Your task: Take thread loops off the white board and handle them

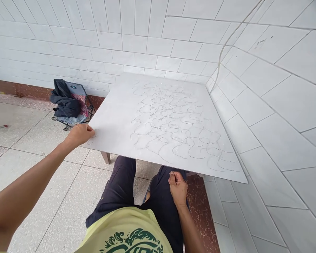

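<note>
A white tabletop (113,119) carries many thin, dark, curved hair-like strands (171,112), spread mostly over its middle and right. At the near left corner, my left hand (80,134) is closed in a pinch, and a thin dark strand (91,141) curls from its fingertips against the white surface. My right hand (178,186) lies over my right thigh, just below the table's front edge. Its thumb and fingers are pressed together; whatever may be between them is too small to make out.
A folding chair (80,92) with dark cloth (65,100) on it stands left of the table. White tiled walls (160,45) border the back and right. A cable (221,52) hangs in the corner. My legs (116,182) are under the front edge.
</note>
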The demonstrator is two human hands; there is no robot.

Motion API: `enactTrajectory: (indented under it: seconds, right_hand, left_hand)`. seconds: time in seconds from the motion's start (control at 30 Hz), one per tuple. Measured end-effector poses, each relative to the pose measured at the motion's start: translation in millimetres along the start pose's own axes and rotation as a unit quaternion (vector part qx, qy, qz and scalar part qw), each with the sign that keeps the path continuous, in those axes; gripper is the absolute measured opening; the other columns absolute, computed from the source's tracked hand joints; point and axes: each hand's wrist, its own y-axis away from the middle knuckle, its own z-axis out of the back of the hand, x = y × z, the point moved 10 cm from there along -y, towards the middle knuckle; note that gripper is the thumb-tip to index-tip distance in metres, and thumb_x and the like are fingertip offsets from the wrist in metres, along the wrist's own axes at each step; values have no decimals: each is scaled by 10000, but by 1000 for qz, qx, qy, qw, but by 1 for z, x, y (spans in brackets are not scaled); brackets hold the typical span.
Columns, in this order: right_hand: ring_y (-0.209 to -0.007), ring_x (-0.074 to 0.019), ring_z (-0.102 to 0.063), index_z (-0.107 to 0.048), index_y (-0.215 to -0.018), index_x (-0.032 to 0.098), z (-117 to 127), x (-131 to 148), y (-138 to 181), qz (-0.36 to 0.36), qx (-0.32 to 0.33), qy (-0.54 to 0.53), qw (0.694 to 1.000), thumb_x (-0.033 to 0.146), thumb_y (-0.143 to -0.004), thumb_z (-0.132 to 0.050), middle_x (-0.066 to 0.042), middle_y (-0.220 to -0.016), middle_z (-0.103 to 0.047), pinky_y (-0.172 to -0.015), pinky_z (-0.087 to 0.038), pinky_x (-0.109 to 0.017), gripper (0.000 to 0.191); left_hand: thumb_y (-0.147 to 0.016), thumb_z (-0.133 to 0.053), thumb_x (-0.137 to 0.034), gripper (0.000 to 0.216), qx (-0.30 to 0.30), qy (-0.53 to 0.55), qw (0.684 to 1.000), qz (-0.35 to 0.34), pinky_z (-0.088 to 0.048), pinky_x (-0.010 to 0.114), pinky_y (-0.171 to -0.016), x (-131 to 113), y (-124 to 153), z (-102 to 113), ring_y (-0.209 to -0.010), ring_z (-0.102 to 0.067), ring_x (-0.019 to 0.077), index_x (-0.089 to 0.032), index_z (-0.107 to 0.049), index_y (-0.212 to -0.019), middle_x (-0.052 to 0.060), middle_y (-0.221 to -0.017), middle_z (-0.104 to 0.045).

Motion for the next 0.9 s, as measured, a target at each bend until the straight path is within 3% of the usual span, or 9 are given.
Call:
enactTrajectory:
  seconds: [0.17, 0.27, 0.37, 0.5, 0.67, 0.77, 0.9]
  right_hand:
    - [-589, -172, -561, -607, -790, 204, -4, 24, 18, -41, 30, -88, 995, 639, -944, -571, -10, -652, -613, -588, -448, -288, 463]
    - [-525, -151, -521, -621, -832, 201, -28, 63, 48, -111, 130, -204, 964, 601, -935, -636, 5, -627, -596, -497, -429, -273, 414]
    - [-576, -143, -557, -649, -918, 201, -46, 128, 70, -79, 208, -281, 934, 535, -1005, -598, -21, -729, -657, -513, -463, -265, 349]
    - [-818, -175, -667, -641, -1115, 225, -58, 185, 62, -3, 224, -337, 915, 493, -1009, -626, -60, -973, -702, -582, -534, -259, 289]
    - [-757, -153, -660, -676, -986, 212, -70, 191, 50, 1, 240, -359, 902, 516, -992, -645, -40, -889, -698, -538, -517, -237, 306]
    - [-687, -137, -629, -684, -925, 203, -68, 184, 50, -23, 229, -366, 902, 531, -984, -651, -32, -831, -695, -506, -489, -232, 335]
    - [-616, -123, -596, -680, -908, 199, -64, 173, 51, -51, 217, -369, 902, 544, -963, -676, -14, -769, -679, -488, -471, -236, 349]
  left_hand:
    - [-750, -704, -313, 128, 24, 206, 978, 12, -322, 289, -486, -39, 28, 1, -505, -491, 149, -194, -730, -789, 51, -668, -710]
    - [-755, -728, -297, 115, 62, 271, 961, -16, -324, 274, -470, -74, 57, -11, -503, -496, 132, -191, -721, -799, 61, -699, -726]
    - [-762, -737, -291, 111, 92, 318, 943, -38, -364, 273, -477, -110, 91, -30, -517, -533, 133, -198, -702, -812, 64, -739, -736]
    - [-796, -712, -337, 136, 128, 378, 916, -48, -407, 294, -478, -150, 133, -58, -488, -532, 139, -210, -665, -815, 40, -696, -701]
    - [-791, -729, -364, 176, 168, 455, 874, -45, -411, 299, -485, -172, 160, -83, -500, -531, 131, -219, -629, -796, 37, -712, -690]
    - [-744, -746, -364, 266, 193, 499, 844, -26, -396, 295, -475, -170, 164, -93, -571, -571, 146, -216, -667, -950, 55, -830, -714]
    - [-733, -747, -386, 371, 242, 498, 833, -12, -403, 303, -489, -167, 167, -103, -648, -605, 166, -197, -726, -1051, 82, -909, -707]
